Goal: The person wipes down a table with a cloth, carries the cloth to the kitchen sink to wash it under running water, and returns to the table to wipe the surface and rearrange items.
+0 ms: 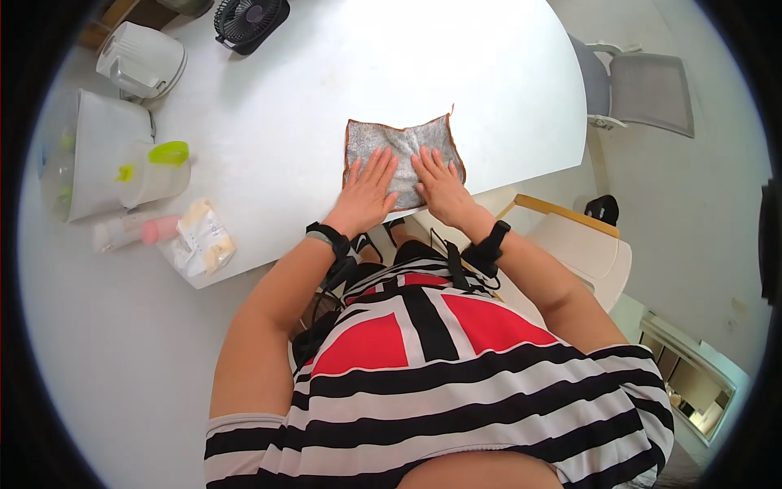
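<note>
A grey cloth with a reddish-brown edge [399, 140] lies spread out at the near edge of the white table [326, 73]. My left hand [369, 189] rests flat on the left part of the cloth, fingers pointing away from me. On its right part lies my right hand [441, 187], also flat, with the fingers stretched out and slightly apart. A narrow strip of cloth shows between the two hands. Small wrinkles run through the cloth near its upper middle, and a short loop sticks up at its far right corner.
A black fan [249, 20] and a white kettle [142, 61] stand at the far left. Nearer on the left are a lidded plastic jug [159, 175], a pink bottle [160, 229] and a packet [205, 236]. Chairs [570, 244] stand on the right.
</note>
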### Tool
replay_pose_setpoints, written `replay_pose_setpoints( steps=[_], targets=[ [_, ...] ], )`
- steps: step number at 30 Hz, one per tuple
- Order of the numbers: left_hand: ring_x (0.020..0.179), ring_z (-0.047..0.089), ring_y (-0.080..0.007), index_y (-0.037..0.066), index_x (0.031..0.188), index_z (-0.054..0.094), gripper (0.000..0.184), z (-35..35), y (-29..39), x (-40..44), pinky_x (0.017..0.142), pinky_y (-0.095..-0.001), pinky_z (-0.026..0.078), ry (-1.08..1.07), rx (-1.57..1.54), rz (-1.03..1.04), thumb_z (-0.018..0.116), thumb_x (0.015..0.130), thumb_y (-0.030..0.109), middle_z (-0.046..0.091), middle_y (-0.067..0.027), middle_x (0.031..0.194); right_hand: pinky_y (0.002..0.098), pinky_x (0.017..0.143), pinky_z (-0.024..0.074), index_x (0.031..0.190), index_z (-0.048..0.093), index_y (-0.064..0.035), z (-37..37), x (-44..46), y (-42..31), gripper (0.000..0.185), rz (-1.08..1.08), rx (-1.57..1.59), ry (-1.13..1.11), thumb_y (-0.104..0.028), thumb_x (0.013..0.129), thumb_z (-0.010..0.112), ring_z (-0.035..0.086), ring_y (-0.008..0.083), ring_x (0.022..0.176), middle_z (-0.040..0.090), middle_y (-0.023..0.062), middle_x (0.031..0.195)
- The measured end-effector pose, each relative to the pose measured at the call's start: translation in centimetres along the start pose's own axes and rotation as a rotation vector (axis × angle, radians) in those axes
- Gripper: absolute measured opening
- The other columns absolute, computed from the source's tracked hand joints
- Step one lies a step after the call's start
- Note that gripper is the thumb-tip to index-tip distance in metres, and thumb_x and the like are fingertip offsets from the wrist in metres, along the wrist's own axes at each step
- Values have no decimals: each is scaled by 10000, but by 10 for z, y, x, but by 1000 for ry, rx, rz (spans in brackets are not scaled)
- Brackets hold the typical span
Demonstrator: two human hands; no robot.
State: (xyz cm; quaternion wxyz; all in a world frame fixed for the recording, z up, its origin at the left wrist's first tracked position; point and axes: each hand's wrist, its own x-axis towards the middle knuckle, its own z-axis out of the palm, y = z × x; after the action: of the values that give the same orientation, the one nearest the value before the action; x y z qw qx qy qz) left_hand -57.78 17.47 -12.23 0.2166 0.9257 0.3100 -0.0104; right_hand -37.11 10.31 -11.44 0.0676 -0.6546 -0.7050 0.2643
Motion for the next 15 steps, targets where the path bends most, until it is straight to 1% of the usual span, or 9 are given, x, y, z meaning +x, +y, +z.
replay_pose_setpoints(
  steps=[2, 3, 5, 6, 8, 9, 11, 15],
  targets=[
    [1493, 137, -330, 32, 1526, 236, 695, 6, 2, -3, 1182, -526, 127, 84, 25, -7, 483, 961, 353, 190, -172, 1601, 589, 1136, 230, 1505, 301, -62, 0, 0, 0, 545, 9, 21, -2, -230, 1008, 448, 213, 391, 1459, 225, 174, 1588],
    [1493, 137, -330, 32, 1526, 236, 695, 7, 6, -3, 1182, -526, 127, 85, 21, -10, 483, 961, 353, 190, -172, 1601, 589, 1136, 230, 1505, 301, -62, -2, 1, 1, 545, 7, 18, -7, -230, 1008, 448, 213, 391, 1459, 225, 174, 1588],
    [1474, 199, -334, 7, 1506, 274, 691, 10, 16, -1, 1178, -501, 172, 172, 32, -41, 505, 950, 348, 250, -178, 1578, 593, 1131, 239, 1492, 330, -65, -7, 7, 7, 519, -23, -5, -42, -231, 1013, 439, 218, 382, 1460, 237, 161, 1586],
    [1474, 199, -334, 7, 1506, 274, 691, 9, 17, 2, 1178, -501, 172, 173, 28, -44, 505, 950, 348, 250, -178, 1578, 593, 1131, 239, 1492, 330, -65, -13, 13, 7, 519, -24, -7, -47, -231, 1013, 439, 218, 382, 1460, 237, 161, 1586],
    [1455, 245, -338, -27, 1472, 321, 690, -1, 12, 17, 1166, -497, 210, 231, 99, -4, 533, 934, 349, 300, -195, 1548, 603, 1126, 240, 1482, 351, -71, -28, 30, 8, 498, -62, -77, -56, -235, 1018, 427, 225, 370, 1459, 246, 137, 1588],
    [1455, 245, -338, -27, 1472, 321, 690, -4, 9, 26, 1166, -497, 210, 232, 96, -7, 533, 934, 349, 300, -195, 1548, 609, 1126, 236, 1478, 358, -79, -30, 40, 11, 489, -63, -79, -45, -237, 1019, 423, 231, 358, 1459, 253, 117, 1589],
    [1425, 299, -349, -51, 1433, 367, 673, -13, 0, 47, 1150, -495, 252, 280, 87, -32, 562, 918, 337, 349, -211, 1512, 612, 1127, 234, 1479, 357, -85, -37, 59, 12, 490, -58, -94, -21, -236, 1018, 423, 232, 354, 1460, 253, 113, 1590],
    [1406, 325, -365, -65, 1400, 392, 650, -29, -16, 82, 1133, -489, 291, 304, 50, -86, 597, 897, 291, 362, -222, 1496, 630, 1124, 227, 1489, 348, -106, -55, 95, 9, 496, -34, -141, 53, -244, 1017, 420, 237, 333, 1462, 259, 90, 1590]
  ],
)
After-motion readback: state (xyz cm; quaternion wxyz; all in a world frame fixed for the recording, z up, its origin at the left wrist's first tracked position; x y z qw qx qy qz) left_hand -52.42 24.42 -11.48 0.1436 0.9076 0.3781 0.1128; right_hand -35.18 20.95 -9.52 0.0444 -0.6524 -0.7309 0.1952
